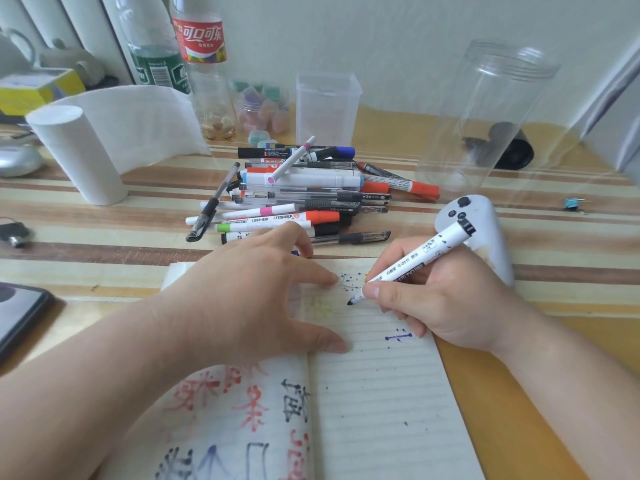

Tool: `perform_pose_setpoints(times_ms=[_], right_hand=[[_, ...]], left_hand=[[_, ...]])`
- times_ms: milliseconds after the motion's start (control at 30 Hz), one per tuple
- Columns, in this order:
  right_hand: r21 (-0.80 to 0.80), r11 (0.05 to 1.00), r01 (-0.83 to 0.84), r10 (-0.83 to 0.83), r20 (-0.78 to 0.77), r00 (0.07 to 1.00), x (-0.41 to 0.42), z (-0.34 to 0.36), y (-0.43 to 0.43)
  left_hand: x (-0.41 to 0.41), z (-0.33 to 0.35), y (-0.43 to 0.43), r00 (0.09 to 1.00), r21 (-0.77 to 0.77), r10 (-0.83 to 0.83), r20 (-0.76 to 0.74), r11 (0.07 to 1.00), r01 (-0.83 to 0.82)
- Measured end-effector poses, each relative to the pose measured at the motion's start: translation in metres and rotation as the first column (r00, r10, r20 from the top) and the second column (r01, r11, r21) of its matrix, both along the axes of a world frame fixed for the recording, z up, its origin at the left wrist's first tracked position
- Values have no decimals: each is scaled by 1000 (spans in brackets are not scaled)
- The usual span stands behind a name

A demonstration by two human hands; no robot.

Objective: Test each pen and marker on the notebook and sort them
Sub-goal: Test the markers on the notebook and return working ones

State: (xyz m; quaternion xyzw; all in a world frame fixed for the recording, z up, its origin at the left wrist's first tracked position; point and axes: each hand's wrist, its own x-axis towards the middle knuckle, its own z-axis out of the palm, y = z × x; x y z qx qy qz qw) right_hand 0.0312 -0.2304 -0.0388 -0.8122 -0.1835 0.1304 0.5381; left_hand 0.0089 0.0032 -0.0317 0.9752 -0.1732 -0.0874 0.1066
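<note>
An open lined notebook point(381, 393) lies in front of me, its pages marked with red, black, blue and yellow test strokes. My right hand point(436, 299) grips a white marker with a black tip point(412, 265), the tip just above the right page near blue dots. My left hand point(249, 296) lies flat with spread fingers on the notebook's upper left, holding the page down. Behind the notebook sits a pile of pens and markers point(298, 195) with red, black, blue, green and pink caps.
A tall clear round jar point(491, 126) and a clear square container point(327, 109) stand behind the pile. A white controller point(481, 230) lies right of the notebook. A paper roll point(76, 150), bottles point(201, 46) and a phone point(17, 313) are to the left.
</note>
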Motion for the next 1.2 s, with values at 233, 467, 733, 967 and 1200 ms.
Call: perform_pose_setpoints(times_ms=[233,467,733,967,1200], right_hand=[[-97,993,65,-61,38,997,0,3,2],[54,991,120,-115,-82,990,3,-2,-2],[-27,998,51,-51,18,999,1,-2,-1],[-111,992,53,-47,60,997,0,-2,1],[-43,997,64,-64,9,998,-1,-1,0]], left_hand=[[1,-2,2,1000,-8,-13,10,1000,13],[0,-2,1,1000,-8,-15,2,1000,15],[0,-1,1,1000,-4,-18,3,1000,18],[0,-1,1,1000,2,-15,1,1000,15],[0,-1,0,1000,-2,-18,3,1000,18]])
